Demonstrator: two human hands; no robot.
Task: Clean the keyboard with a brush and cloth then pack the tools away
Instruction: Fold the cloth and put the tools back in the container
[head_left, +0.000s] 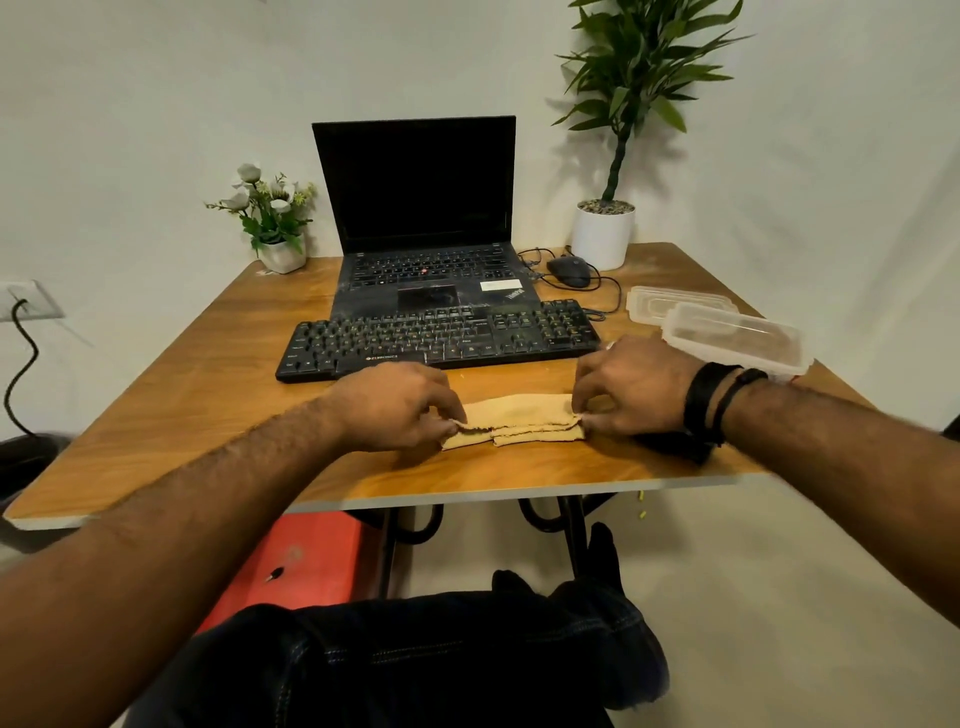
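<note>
At the near edge of the tabletop (218, 415), just in front of the keyboard (441, 338), the tan cloth (519, 421) lies folded into a narrow layered strip, and both hands are on it: the left hand (400, 405) pinches the left end, the right hand (634, 389) pinches the right end, each grip closed on fabric so the layers stay lined up while the fold is squared. That reads as packing away, with the wiping likely finished. Off to the right, the clear plastic container (737, 338) sits open with its lid (675, 304) just behind it, near enough that the right hand could drop the cloth in. No brush can be made out; it may be in the container. Behind the keyboard stand the open laptop (415, 208) and the mouse (569, 270), both well apart from the folding.
</note>
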